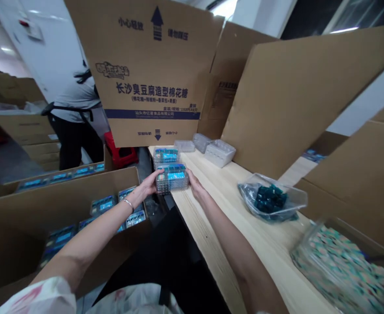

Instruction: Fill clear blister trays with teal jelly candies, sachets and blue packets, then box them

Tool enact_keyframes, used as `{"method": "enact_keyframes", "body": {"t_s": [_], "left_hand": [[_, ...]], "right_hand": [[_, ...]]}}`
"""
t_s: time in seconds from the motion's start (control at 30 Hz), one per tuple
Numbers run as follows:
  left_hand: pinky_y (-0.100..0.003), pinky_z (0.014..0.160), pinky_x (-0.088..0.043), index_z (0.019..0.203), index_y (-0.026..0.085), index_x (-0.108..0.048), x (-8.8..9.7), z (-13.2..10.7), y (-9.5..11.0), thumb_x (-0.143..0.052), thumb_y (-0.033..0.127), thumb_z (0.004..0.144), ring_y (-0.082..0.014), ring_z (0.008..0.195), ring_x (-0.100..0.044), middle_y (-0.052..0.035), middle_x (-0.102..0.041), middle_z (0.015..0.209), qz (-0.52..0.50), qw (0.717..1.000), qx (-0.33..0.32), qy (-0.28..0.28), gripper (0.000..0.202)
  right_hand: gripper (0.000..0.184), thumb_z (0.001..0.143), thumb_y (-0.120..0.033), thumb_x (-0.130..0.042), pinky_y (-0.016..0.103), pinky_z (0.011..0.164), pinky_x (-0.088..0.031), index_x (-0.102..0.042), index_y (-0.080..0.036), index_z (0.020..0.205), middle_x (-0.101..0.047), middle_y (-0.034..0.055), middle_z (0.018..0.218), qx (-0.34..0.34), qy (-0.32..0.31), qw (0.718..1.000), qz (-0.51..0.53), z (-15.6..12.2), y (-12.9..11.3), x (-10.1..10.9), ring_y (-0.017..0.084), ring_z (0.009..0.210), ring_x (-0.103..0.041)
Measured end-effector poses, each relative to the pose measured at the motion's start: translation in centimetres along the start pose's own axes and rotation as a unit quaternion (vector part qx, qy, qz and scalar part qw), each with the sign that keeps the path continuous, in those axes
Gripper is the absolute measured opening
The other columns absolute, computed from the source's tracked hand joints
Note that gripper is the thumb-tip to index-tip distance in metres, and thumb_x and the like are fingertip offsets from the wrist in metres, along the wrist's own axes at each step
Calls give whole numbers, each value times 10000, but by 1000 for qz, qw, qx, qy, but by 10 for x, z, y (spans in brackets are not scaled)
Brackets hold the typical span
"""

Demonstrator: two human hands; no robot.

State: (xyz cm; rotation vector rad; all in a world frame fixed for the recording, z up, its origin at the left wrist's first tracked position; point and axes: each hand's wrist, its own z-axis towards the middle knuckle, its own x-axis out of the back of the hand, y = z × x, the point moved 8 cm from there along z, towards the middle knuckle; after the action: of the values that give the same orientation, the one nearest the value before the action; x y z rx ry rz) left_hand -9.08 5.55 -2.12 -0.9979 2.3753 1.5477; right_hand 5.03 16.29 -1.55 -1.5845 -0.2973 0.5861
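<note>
Between my two hands is a stack of clear plastic trays (172,182) with blue printed packets showing on top. My left hand (151,181) grips its left end, and my right hand (193,178) presses on the right end. The stack is at the left edge of the wooden table, partly past it. Just behind stands another stack of filled trays (166,155). Below my left forearm, an open cardboard box (80,194) holds several similar stacks with blue packets.
Empty clear trays (220,152) sit at the table's back. To the right are a clear bin of dark green packets (270,198) and a bin of small patterned packets (348,257). Tall cardboard panels (152,65) border the table (208,209). A person (76,117) stands at back left near red stools (121,152).
</note>
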Motion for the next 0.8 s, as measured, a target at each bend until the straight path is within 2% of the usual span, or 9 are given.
{"method": "enact_keyframes", "body": {"t_s": [0.13,0.2,0.3,0.4,0.5,0.6,0.7,0.8], "left_hand": [[-340,626,-542,828,168,-627,2,-22,-5,-664,317,722,-187,548,-643,-29,-689,630,-51,998,-37,-6,186],[-329,622,-541,838,162,-637,4,-33,1,-655,306,735,-185,554,-647,-31,-696,638,-59,997,-51,-14,179],[-325,634,-538,875,149,-656,-1,-45,31,-657,300,738,-194,590,-662,-46,-712,677,-48,995,-75,-42,203],[-335,645,-533,874,142,-663,-16,-46,82,-657,325,738,-203,597,-663,-59,-713,683,-22,992,-97,-76,228],[-343,642,-530,820,142,-658,-33,-33,134,-653,333,736,-199,567,-650,-54,-702,646,5,989,-111,-100,209],[-341,632,-530,782,139,-649,-42,-10,167,-654,328,731,-195,554,-642,-48,-693,621,26,987,-111,-112,195],[-340,637,-534,771,140,-644,-42,17,178,-640,335,739,-192,555,-639,-46,-688,612,36,987,-102,-120,197],[-336,632,-535,741,144,-632,-36,44,173,-637,330,735,-191,542,-634,-49,-682,596,44,988,-86,-122,186]], "right_hand": [[443,817,-573,-471,310,885,-436,-666,-231,1021,-719,-2,971,-11,-18,999,34,-20,-4,-16,190,996,-615],[430,822,-562,-470,297,847,-456,-660,-225,1010,-722,4,942,-9,-30,998,57,-28,-13,-28,184,968,-625],[389,828,-532,-482,265,789,-468,-658,-213,964,-722,9,902,17,-22,997,72,-29,-42,-44,172,928,-631],[362,832,-513,-478,235,719,-467,-652,-205,912,-718,-3,846,51,1,996,73,-9,-86,-56,155,846,-634],[345,823,-504,-482,221,643,-459,-639,-199,861,-701,-19,738,66,11,995,75,25,-126,-65,141,710,-618],[317,810,-491,-492,219,584,-446,-613,-198,794,-662,-35,628,64,27,995,72,60,-144,-68,131,591,-572],[294,804,-475,-498,221,561,-439,-586,-202,741,-634,-45,573,57,29,996,63,88,-139,-67,128,546,-542],[305,823,-472,-468,239,591,-456,-571,-207,712,-629,-41,563,42,30,997,51,105,-120,-63,137,569,-553]]}}
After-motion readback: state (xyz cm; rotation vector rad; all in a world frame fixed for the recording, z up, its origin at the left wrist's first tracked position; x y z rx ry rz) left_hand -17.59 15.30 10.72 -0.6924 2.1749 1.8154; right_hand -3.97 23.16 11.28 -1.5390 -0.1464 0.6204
